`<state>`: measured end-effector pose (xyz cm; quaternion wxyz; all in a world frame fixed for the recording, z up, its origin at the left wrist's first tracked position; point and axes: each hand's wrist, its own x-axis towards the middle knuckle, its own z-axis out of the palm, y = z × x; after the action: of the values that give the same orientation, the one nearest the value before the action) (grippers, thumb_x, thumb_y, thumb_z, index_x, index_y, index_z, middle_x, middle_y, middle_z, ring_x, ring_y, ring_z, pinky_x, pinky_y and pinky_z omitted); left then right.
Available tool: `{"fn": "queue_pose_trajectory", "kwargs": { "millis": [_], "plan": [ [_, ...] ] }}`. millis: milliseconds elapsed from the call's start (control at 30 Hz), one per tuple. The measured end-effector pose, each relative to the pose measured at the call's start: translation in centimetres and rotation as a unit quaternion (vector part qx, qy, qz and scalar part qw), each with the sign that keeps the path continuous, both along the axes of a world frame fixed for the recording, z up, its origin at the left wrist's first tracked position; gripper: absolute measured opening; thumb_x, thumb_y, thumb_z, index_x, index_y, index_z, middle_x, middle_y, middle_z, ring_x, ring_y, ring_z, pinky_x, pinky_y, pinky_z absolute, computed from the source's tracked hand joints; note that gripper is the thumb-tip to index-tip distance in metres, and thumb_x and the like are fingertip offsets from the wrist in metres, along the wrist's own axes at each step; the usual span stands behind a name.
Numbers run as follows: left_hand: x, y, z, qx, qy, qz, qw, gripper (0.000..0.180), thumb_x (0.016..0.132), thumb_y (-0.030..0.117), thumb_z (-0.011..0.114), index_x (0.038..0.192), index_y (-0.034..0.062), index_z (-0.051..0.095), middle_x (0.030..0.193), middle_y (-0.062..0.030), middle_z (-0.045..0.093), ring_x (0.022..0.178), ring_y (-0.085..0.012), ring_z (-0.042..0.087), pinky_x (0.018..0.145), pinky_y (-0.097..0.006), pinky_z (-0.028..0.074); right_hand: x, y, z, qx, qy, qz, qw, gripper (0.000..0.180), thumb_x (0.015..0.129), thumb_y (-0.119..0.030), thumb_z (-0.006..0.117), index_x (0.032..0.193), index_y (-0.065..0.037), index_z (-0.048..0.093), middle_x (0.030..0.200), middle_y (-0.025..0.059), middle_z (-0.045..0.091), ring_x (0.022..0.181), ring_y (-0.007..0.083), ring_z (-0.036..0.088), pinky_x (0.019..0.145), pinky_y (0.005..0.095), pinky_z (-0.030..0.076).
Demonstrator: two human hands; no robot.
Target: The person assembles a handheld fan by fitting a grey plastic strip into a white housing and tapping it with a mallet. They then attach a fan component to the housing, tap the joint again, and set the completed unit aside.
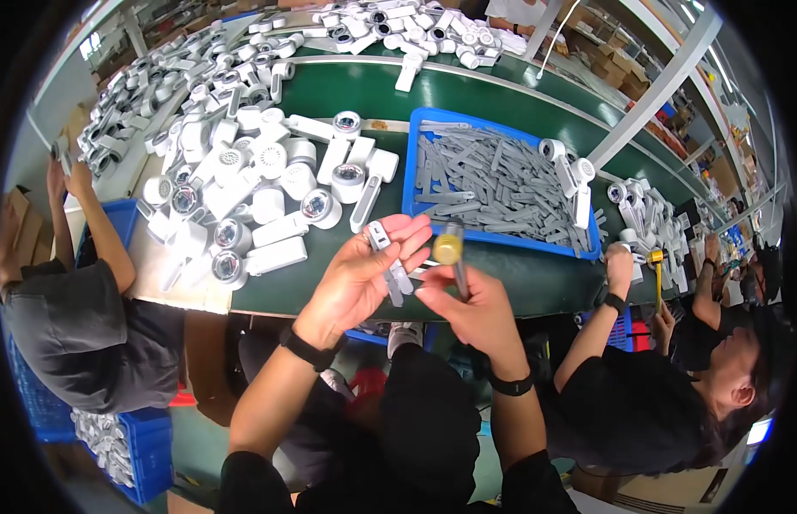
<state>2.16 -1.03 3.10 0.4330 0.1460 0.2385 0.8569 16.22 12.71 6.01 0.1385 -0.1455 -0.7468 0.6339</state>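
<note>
My left hand (pixel 364 274) is palm up over the near edge of the green bench, holding a small white and grey handle part (pixel 383 244) with a grey strip (pixel 397 283) lying across the fingers. My right hand (pixel 471 308) grips a small mallet with a yellow head (pixel 448 248), the head just right of the held part. Both wrists wear black bands. Behind my hands stands a blue tray (pixel 416 146) full of grey plastic strips (pixel 493 184).
A heap of white round-headed devices (pixel 253 188) covers the bench at left, with more piled along the far belt (pixel 390 26). A person in black sits at left (pixel 81 325). Another person at right (pixel 664 394) holds a yellow-headed mallet (pixel 656 257). Blue crates (pixel 133 454) stand below left.
</note>
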Motion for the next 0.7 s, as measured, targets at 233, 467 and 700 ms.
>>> {"fn": "queue_pose_trajectory", "kwargs": {
  "millis": [233, 467, 700],
  "plan": [
    [-0.1, 0.6, -0.3, -0.015, 0.053, 0.014, 0.998, 0.042, 0.107, 0.009, 0.055, 0.146, -0.0033, 0.045, 0.152, -0.0212, 0.05, 0.13, -0.0311, 0.06, 0.11, -0.045, 0.053, -1.9, -0.7, -1.2, 0.014, -0.01, -0.058, 0.998, 0.012, 0.099, -0.015, 0.072, 0.104, -0.004, 0.07, 0.067, -0.0057, 0.061, 0.046, 0.0003, 0.043, 0.041, 0.0223, 0.031],
    [-1.1, -1.8, 1.4, -0.302, 0.219, 0.116, 0.921, 0.04, 0.109, 0.031, 0.057, 0.129, -0.003, 0.061, 0.091, -0.0017, 0.066, 0.06, -0.0033, 0.045, 0.053, -0.02, 0.032, 0.0, 2.5, -2.0, 0.131, 0.025, -0.124, 0.983, 0.016, 0.101, -0.014, 0.069, 0.097, 0.001, 0.067, 0.073, -0.001, 0.064, 0.048, 0.0008, 0.042, 0.043, 0.0221, 0.03],
    [0.0, -0.2, -0.5, -0.251, 0.262, 0.093, 0.927, 0.027, 0.096, 0.023, 0.078, 0.11, 0.0008, 0.073, 0.084, 0.0008, 0.07, 0.067, -0.0004, 0.051, 0.059, -0.019, 0.04, 0.3, 0.6, -1.7, 0.087, 0.045, -0.105, 0.99, 0.017, 0.099, -0.015, 0.073, 0.104, 0.002, 0.073, 0.076, -0.0006, 0.063, 0.05, 0.0007, 0.043, 0.044, 0.0222, 0.028]
  ]
}}
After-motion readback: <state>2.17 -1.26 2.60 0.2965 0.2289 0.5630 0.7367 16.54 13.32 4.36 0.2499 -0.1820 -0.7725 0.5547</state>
